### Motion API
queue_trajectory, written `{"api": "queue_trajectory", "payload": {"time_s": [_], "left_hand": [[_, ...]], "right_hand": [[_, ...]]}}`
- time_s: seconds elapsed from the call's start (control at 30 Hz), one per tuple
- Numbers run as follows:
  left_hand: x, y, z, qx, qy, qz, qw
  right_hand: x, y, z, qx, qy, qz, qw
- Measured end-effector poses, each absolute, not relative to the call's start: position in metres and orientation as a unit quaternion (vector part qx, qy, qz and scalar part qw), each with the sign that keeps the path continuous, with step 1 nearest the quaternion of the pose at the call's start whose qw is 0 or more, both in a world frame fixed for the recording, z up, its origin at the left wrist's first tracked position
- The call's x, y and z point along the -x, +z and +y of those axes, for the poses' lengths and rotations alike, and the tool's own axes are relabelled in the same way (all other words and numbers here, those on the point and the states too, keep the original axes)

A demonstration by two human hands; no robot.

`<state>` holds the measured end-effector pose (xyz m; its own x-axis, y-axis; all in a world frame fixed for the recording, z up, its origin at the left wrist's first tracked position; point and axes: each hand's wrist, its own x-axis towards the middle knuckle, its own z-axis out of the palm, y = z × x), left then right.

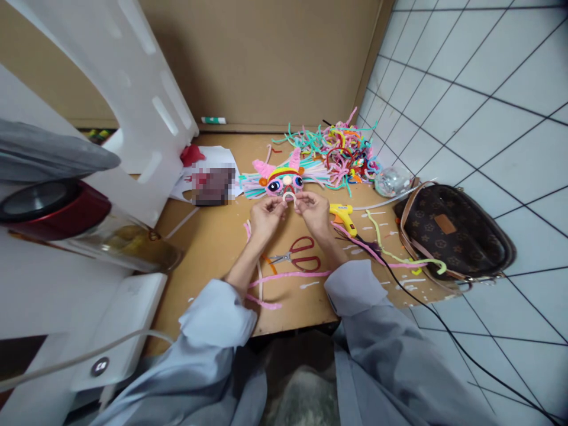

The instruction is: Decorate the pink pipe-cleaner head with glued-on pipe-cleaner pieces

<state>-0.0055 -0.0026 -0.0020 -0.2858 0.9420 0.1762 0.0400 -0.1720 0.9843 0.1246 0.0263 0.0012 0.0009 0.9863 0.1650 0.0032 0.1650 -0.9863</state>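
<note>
Both my hands meet over a low wooden board [213, 248]. My left hand [266, 216] and my right hand [314, 212] each pinch one end of a short white pipe cleaner [289, 196] bent into an arch. Just beyond it lies a colourful pipe-cleaner face [284, 177] with big eyes, pink ears and striped fringes. Red-handled scissors [298, 258] lie between my forearms. A yellow glue gun [342, 216] rests right of my right hand.
A tangled heap of pipe cleaners [339, 151] sits at the back right, a clear ball [390, 180] beside it. A brown handbag [452, 234] lies at the right edge. Loose pink strands [288, 276] and a black cable [426, 307] cross the board. White plastic furniture [146, 118] stands left.
</note>
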Motion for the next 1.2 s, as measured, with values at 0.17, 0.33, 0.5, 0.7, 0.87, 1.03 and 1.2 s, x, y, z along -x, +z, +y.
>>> {"api": "queue_trajectory", "payload": {"time_s": [0.17, 0.33, 0.5, 0.7, 0.87, 1.03, 1.2], "left_hand": [[0.0066, -0.0006, -0.0046, -0.477, 0.606, 0.520, 0.366], [0.0075, -0.0017, -0.0040, -0.470, 0.612, 0.525, 0.359], [0.0070, -0.0040, -0.0017, -0.461, 0.611, 0.518, 0.382], [0.0062, -0.0053, -0.0024, -0.465, 0.617, 0.514, 0.372], [0.0048, -0.0051, -0.0049, -0.462, 0.644, 0.500, 0.349], [0.0034, -0.0050, -0.0069, -0.455, 0.660, 0.495, 0.336], [0.0073, -0.0060, -0.0062, -0.474, 0.654, 0.505, 0.304]], "right_hand": [[-0.1246, -0.0007, 0.0283, 0.454, 0.464, -0.540, 0.536], [-0.1240, 0.0001, 0.0286, 0.458, 0.474, -0.527, 0.537], [-0.1239, 0.0017, 0.0253, 0.464, 0.465, -0.549, 0.517], [-0.1222, -0.0014, 0.0243, 0.465, 0.433, -0.560, 0.531], [-0.1220, -0.0026, 0.0258, 0.466, 0.433, -0.545, 0.546], [-0.1224, -0.0046, 0.0261, 0.464, 0.433, -0.530, 0.562], [-0.1229, -0.0065, 0.0280, 0.476, 0.416, -0.536, 0.560]]}}
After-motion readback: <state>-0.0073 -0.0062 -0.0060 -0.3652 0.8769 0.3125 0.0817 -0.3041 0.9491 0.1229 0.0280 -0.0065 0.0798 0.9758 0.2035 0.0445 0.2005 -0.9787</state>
